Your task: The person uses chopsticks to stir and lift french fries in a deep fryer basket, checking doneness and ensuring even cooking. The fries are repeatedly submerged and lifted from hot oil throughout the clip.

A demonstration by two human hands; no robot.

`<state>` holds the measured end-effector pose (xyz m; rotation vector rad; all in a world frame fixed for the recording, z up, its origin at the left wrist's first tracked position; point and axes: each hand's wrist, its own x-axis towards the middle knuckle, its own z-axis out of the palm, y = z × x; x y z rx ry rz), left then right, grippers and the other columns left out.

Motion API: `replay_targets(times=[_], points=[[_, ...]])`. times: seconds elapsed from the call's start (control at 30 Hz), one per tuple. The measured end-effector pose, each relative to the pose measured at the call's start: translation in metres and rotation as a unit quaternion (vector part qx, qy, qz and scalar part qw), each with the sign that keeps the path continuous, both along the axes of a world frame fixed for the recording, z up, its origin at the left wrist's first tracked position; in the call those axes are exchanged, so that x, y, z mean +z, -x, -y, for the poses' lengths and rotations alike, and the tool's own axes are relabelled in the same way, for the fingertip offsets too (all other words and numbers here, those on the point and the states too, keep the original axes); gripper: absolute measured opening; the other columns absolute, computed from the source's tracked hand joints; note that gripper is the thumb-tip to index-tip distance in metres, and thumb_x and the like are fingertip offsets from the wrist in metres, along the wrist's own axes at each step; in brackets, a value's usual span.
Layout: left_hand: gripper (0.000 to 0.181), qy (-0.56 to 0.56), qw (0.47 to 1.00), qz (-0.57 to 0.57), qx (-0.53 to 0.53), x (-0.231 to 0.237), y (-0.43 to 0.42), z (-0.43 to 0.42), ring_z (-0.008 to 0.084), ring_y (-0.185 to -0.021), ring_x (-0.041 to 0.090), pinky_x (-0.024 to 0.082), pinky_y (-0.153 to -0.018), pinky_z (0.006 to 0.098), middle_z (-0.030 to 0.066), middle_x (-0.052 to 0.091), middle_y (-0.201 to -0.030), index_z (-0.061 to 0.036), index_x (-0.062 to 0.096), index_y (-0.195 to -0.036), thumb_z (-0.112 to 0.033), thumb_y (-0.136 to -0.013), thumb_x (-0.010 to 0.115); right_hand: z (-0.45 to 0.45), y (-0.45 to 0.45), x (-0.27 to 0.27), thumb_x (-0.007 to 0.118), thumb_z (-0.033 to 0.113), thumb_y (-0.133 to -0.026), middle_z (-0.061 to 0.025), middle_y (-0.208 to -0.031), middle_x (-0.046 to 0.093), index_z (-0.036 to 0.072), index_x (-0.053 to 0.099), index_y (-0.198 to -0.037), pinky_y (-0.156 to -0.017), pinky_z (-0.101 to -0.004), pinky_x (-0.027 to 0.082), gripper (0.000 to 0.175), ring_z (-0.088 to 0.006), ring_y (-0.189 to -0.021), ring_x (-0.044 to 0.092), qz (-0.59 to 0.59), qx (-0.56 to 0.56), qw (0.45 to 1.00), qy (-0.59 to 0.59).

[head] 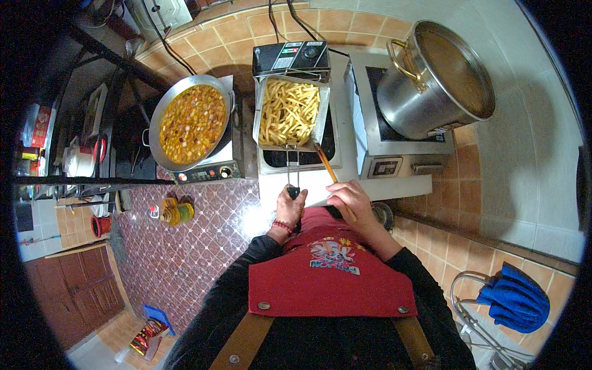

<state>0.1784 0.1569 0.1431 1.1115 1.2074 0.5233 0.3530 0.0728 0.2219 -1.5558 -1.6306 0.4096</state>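
My left hand [290, 210] is closed around the black handle [293, 192] of a wire fryer basket [325, 106]. Pale yellow French fries [290, 111] fill the basket, which sits above an electric deep fryer [300, 166]. Dark oil shows in the fryer well below the basket's near edge. My right hand [350, 200] grips a pair of wooden chopsticks [327, 163], their darkened tips at the basket's near right corner. Whether the tips touch the wire, I cannot tell. Behind the basket stands the fryer's control box [291, 58], with a lit indicator and a knob.
Left of the fryer, a wide metal wok [155, 125] of chunky orange-brown stew sits on a cooker. To the right, a tall steel stockpot [402, 104] of brown liquid stands on a steel cooker [407, 148]. Oil bottles [178, 212] stand on the tiled floor.
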Motion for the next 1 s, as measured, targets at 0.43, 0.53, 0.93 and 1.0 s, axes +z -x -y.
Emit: replay_targets(times=[0.43, 0.53, 0.93, 1.0], points=[[0.025, -0.052, 0.997, -0.050, -0.028, 0.009, 0.006, 0.000, 0.0099, -0.047, 0.045, 0.037, -0.043, 0.0266, 0.0030, 0.053, -0.059, -0.0009, 0.050, -0.078, -0.016, -0.082, 0.069, 0.014, 0.016, -0.009, 0.063, 0.013, -0.083, -0.0115, -0.101, 0.064, 0.004, 0.061, -0.083, -0.073, -0.0353, 0.045, 0.009, -0.0285, -0.081, 0.056, -0.027, 0.005, 0.999, -0.046], [0.023, -0.059, 0.998, -0.017, -0.023, -0.002, 0.008, 0.001, 0.0103, -0.043, 0.045, 0.037, -0.039, 0.0263, 0.0026, 0.051, -0.056, -0.0009, 0.048, -0.080, -0.014, -0.083, 0.067, 0.008, 0.016, 0.000, 0.062, 0.012, -0.082, -0.0132, -0.102, 0.063, 0.002, 0.060, -0.083, -0.073, -0.0355, 0.045, 0.010, -0.0287, -0.081, 0.056, -0.026, 0.002, 0.998, -0.051], [0.020, -0.038, 0.999, -0.003, -0.025, 0.003, 0.011, 0.007, 0.0095, -0.043, 0.044, 0.036, -0.039, 0.0264, 0.0023, 0.051, -0.054, -0.0008, 0.050, -0.080, -0.012, -0.084, 0.067, -0.150, 0.000, 0.014, 0.067, 0.004, -0.079, -0.0094, -0.109, 0.063, 0.004, 0.057, -0.090, -0.081, -0.0330, 0.050, 0.015, -0.0224, -0.096, 0.061, -0.027, 0.017, 0.984, -0.176], [0.020, -0.039, 0.999, 0.002, -0.024, 0.005, 0.010, 0.007, 0.0097, -0.042, 0.045, 0.036, -0.039, 0.0263, 0.0023, 0.051, -0.054, -0.0003, 0.050, -0.080, -0.012, -0.084, 0.066, -0.151, -0.001, 0.003, 0.066, 0.003, -0.079, -0.0095, -0.106, 0.064, 0.003, 0.059, -0.098, -0.078, -0.0329, 0.051, 0.020, -0.0221, -0.090, 0.062, -0.014, 0.032, 0.985, -0.168]])
